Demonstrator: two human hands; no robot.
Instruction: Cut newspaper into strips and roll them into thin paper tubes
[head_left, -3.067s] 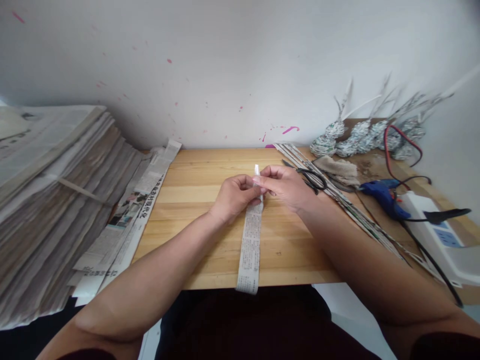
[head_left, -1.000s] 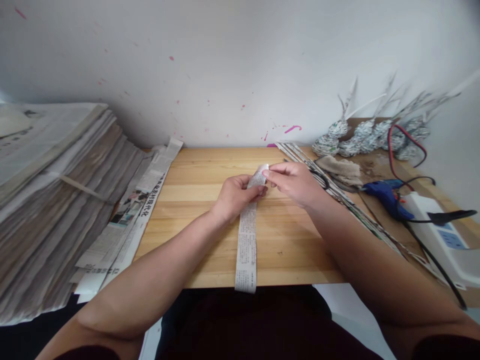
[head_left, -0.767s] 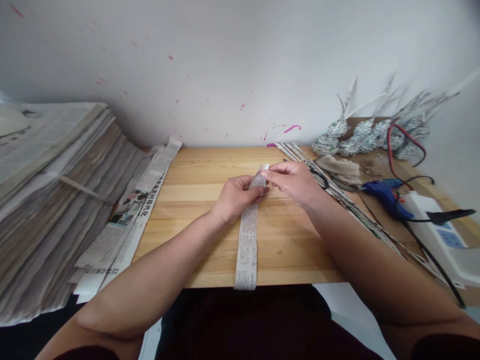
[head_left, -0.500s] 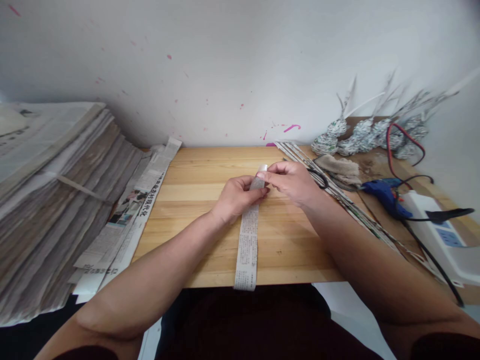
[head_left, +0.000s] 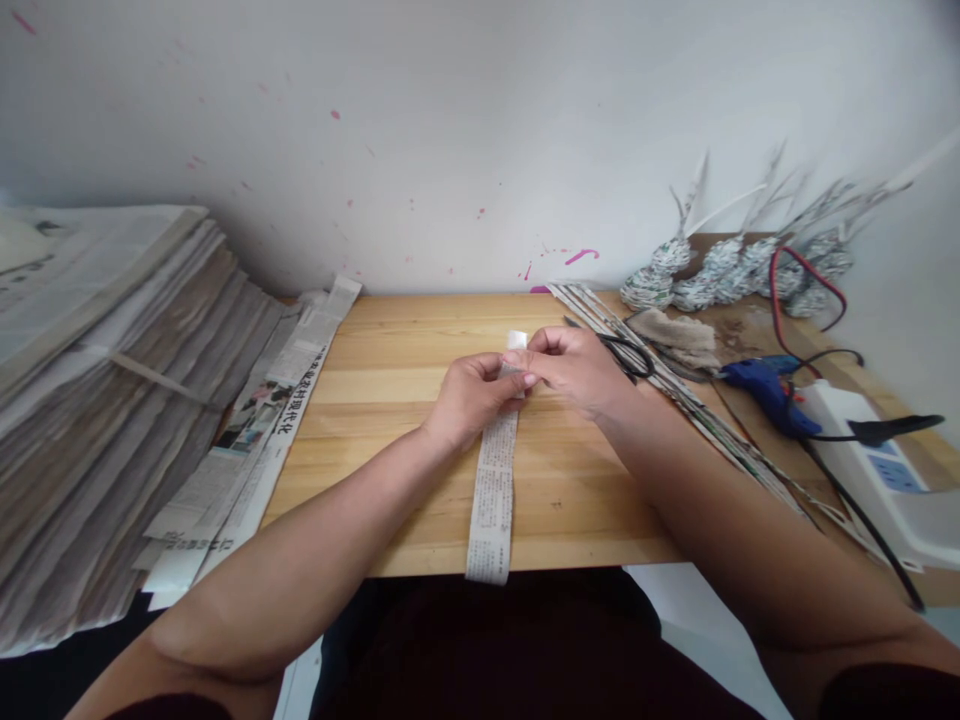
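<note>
A long narrow newspaper strip [head_left: 493, 490] lies on the wooden table, its near end reaching just over the front edge. My left hand [head_left: 476, 395] pinches the strip near its far end, thumb on top. My right hand [head_left: 562, 365] grips the same part from the right, its thumb and fingers touching my left fingertips. The pale far tip of the strip shows beyond my fingers. What lies between the fingertips is mostly hidden.
A tall newspaper stack [head_left: 127, 400] and loose strips [head_left: 277, 400] stand left. At right are thin paper rods [head_left: 675, 400], black scissors [head_left: 634, 355], a cloth [head_left: 675, 338], a blue glue gun [head_left: 765, 390], a power strip [head_left: 874, 460] and woven paper pieces [head_left: 701, 285].
The far tip of the strip has shifted slightly left. My right hand has moved a little left, bringing its thumb over the strip close to my left fingers.
</note>
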